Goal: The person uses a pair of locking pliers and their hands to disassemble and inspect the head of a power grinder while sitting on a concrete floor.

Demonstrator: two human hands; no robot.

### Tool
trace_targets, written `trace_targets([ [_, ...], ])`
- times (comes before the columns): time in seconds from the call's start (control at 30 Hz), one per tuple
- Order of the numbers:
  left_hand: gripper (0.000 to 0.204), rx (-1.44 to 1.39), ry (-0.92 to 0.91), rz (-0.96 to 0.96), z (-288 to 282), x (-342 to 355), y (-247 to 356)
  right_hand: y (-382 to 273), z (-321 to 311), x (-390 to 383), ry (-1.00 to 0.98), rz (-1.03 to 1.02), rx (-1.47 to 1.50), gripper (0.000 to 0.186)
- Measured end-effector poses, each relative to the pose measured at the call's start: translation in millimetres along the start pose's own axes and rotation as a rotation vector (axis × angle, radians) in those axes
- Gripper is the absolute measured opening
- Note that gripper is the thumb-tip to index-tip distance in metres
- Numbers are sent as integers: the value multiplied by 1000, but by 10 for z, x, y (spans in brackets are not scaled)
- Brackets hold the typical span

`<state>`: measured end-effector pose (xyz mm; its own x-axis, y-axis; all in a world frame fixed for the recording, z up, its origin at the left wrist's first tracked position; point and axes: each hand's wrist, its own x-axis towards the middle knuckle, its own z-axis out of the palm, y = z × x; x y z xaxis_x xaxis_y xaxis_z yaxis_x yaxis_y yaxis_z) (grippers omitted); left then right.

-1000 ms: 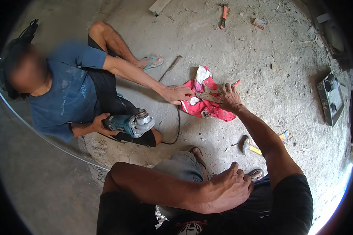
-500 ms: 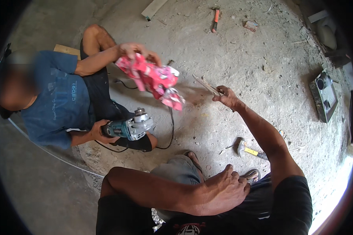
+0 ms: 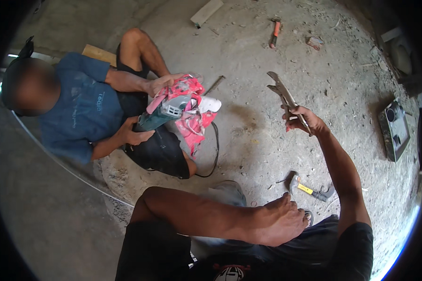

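Note:
My right hand (image 3: 302, 119) grips a pair of long metal pliers (image 3: 284, 93) by the handles, held up over the floor with the jaws parted. My left hand (image 3: 281, 220) rests low over my legs, with fingers curled together and nothing visible in them; its palm side is hidden. Across from me a co-worker sits on the floor with a teal angle grinder (image 3: 162, 114) in one hand. The co-worker's other hand holds a crumpled pink and white cloth (image 3: 192, 126) around the grinder's head.
A claw hammer with a yellow band (image 3: 305, 188) lies near my foot. Farther off are an orange-handled hammer (image 3: 275, 33), a wood offcut (image 3: 206, 13) and a broken brick piece (image 3: 315, 43). A grey tray (image 3: 393, 131) stands right. The grinder's black cord (image 3: 217, 150) loops over the floor.
The co-worker has brought the pink cloth down onto the grinder's head and raised the grinder. The pliers in my right hand have turned more upright. My left hand stays low.

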<state>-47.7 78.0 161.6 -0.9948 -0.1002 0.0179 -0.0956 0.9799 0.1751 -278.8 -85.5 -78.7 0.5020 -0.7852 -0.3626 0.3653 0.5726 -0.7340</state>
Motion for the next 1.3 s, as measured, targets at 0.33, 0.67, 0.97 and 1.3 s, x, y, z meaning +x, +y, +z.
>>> trace_targets([
  [0.33, 28, -36, 205, -35, 165, 101, 37, -166, -25, -228, -70, -19, 42, 68],
  [0.67, 44, -380, -423, 41, -117, 320, -44, -230, 76, -324, -216, -6, 88, 71],
  [0.97, 53, -333, -309, 69, -121, 217, -26, 17, -33, -255, -115, 70, 100, 65],
  [1.3, 51, -386, -437, 72, -211, 277, -71, 533, -325, -198, 70, 253, 60, 53],
])
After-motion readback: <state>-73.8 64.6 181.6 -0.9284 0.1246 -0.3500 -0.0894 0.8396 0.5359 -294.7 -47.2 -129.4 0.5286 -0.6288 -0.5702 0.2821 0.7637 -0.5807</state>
